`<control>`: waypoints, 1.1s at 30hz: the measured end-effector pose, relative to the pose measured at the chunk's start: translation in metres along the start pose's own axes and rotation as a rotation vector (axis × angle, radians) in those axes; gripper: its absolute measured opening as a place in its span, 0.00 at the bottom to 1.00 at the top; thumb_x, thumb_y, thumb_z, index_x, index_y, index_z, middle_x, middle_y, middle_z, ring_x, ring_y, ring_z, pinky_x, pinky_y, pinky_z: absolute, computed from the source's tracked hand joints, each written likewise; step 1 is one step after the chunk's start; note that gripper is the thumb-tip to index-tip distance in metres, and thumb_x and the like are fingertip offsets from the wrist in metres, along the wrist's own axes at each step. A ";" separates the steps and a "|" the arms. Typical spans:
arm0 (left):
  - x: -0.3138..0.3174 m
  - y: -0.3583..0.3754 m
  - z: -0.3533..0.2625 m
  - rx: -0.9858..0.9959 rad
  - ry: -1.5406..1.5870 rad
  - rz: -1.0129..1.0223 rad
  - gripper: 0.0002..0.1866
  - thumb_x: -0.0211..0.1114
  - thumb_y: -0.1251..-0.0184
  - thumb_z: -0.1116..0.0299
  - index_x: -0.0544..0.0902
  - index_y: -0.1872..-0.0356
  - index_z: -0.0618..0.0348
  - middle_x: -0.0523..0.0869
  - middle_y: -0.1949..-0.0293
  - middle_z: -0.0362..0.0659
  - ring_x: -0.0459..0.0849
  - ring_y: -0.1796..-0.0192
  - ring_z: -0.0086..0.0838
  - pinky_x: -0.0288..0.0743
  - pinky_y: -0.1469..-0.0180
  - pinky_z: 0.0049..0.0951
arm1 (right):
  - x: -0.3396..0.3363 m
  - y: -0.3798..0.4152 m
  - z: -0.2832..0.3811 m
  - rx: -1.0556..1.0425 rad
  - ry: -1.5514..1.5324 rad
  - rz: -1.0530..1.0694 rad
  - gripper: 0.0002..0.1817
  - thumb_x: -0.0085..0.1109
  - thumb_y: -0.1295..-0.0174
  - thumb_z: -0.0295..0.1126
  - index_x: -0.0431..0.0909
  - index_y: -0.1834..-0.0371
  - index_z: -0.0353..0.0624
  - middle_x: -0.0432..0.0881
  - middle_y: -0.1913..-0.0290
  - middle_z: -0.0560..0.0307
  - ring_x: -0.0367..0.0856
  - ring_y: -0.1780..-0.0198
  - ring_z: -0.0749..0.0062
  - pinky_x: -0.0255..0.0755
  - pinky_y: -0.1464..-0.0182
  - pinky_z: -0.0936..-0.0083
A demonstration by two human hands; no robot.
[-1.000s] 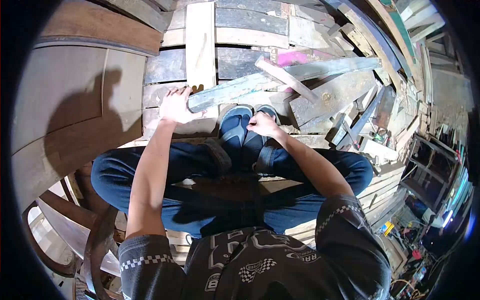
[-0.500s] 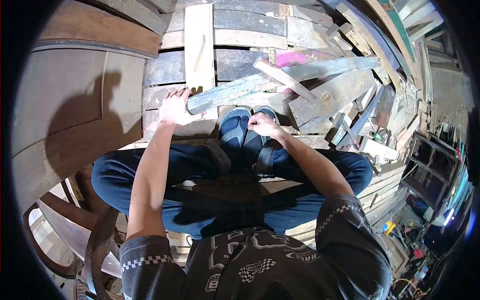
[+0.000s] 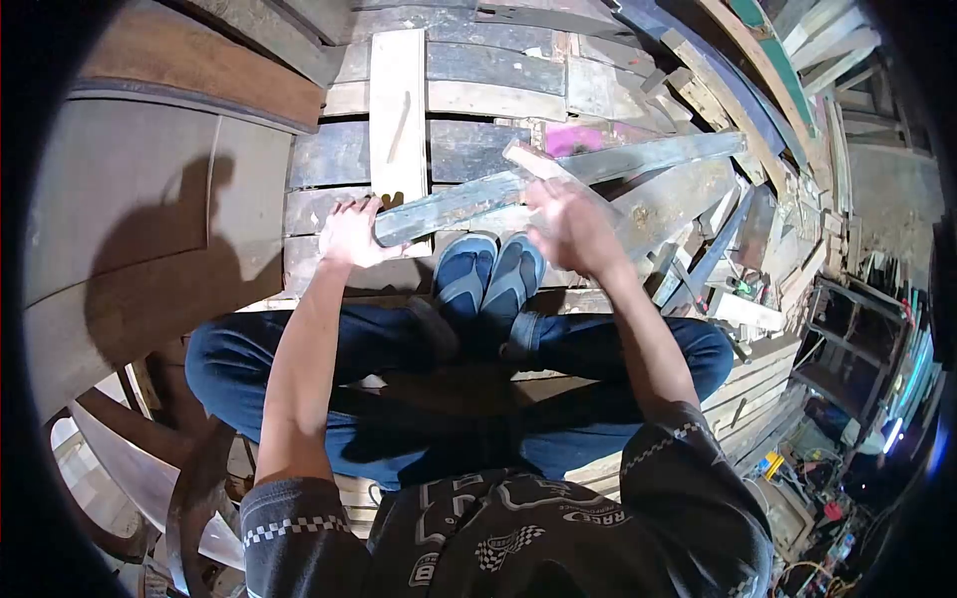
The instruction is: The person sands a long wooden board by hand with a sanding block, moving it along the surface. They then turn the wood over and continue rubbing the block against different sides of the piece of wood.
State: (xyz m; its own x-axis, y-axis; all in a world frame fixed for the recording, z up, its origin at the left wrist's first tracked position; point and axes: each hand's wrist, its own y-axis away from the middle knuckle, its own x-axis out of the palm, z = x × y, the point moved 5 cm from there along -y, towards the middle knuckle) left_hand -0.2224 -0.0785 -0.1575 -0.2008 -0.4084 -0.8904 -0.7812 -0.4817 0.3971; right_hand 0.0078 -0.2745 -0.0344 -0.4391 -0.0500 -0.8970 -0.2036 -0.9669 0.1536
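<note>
A long, worn wooden beam (image 3: 459,202) with faded bluish paint slants over the plank floor in front of my feet. My left hand (image 3: 351,234) is closed around its near left end, with the thumb along the near edge and the fingers at the far side. Across the middle of the beam lies a short wooden stick (image 3: 528,157), partly covered by my right hand. My right hand (image 3: 576,231) is smeared by motion at the near part of that stick, and whether its fingers grip the stick does not show.
A pale board (image 3: 397,110) lies on the floor planks beyond my left hand. To the left stands a wooden panel (image 3: 150,199). Offcuts and a blue strip (image 3: 720,244) are piled at right, near longer leaning planks (image 3: 713,95). My sandalled feet (image 3: 488,274) are close to the beam.
My right hand has moved forward and right, from beside my foot to the short stick. My left hand stays at the beam's end. The view has shifted slightly.
</note>
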 end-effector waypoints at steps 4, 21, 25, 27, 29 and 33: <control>0.002 0.001 0.001 0.016 0.008 -0.019 0.55 0.71 0.57 0.29 0.72 0.33 0.62 0.83 0.41 0.56 0.76 0.33 0.50 0.63 0.27 0.49 | -0.035 0.013 -0.054 0.274 0.371 -0.094 0.32 0.70 0.46 0.41 0.70 0.42 0.36 0.79 0.49 0.41 0.77 0.46 0.42 0.72 0.43 0.53; -0.002 0.003 -0.004 0.057 0.075 -0.102 0.50 0.74 0.61 0.34 0.78 0.41 0.63 0.85 0.46 0.58 0.80 0.38 0.52 0.67 0.31 0.50 | 0.033 0.017 -0.054 0.132 0.040 -0.196 0.20 0.59 0.37 0.32 0.68 0.48 0.30 0.71 0.50 0.28 0.80 0.60 0.30 0.77 0.58 0.44; 0.000 0.002 0.002 0.036 0.058 -0.100 0.49 0.74 0.61 0.33 0.78 0.42 0.62 0.86 0.47 0.56 0.79 0.38 0.52 0.67 0.30 0.50 | 0.016 0.027 -0.041 0.091 -0.079 -0.143 0.23 0.56 0.32 0.36 0.60 0.44 0.32 0.70 0.48 0.26 0.81 0.65 0.31 0.80 0.66 0.47; -0.001 0.001 0.000 0.045 0.064 -0.099 0.50 0.74 0.61 0.32 0.79 0.41 0.61 0.86 0.46 0.56 0.79 0.38 0.51 0.67 0.30 0.50 | 0.015 0.033 -0.051 0.151 -0.047 -0.103 0.25 0.54 0.29 0.39 0.59 0.42 0.32 0.71 0.51 0.27 0.82 0.65 0.33 0.81 0.69 0.48; 0.000 0.000 0.000 0.052 0.059 -0.112 0.49 0.74 0.61 0.32 0.78 0.41 0.60 0.86 0.47 0.56 0.79 0.38 0.51 0.67 0.31 0.49 | 0.033 0.039 -0.066 0.179 -0.038 -0.110 0.25 0.55 0.30 0.39 0.59 0.41 0.32 0.73 0.54 0.28 0.82 0.65 0.33 0.81 0.69 0.48; 0.002 0.000 0.003 0.027 0.035 -0.112 0.47 0.74 0.61 0.33 0.79 0.43 0.60 0.86 0.47 0.55 0.80 0.39 0.50 0.68 0.32 0.48 | 0.059 0.036 -0.055 0.177 -0.055 -0.030 0.28 0.55 0.30 0.41 0.60 0.38 0.33 0.80 0.54 0.29 0.84 0.65 0.33 0.81 0.67 0.48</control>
State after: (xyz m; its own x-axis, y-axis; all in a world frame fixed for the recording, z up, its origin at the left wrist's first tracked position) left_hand -0.2246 -0.0772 -0.1596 -0.0910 -0.3804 -0.9203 -0.8134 -0.5047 0.2891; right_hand 0.0232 -0.3264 -0.1045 -0.4769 -0.0033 -0.8790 -0.3659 -0.9085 0.2020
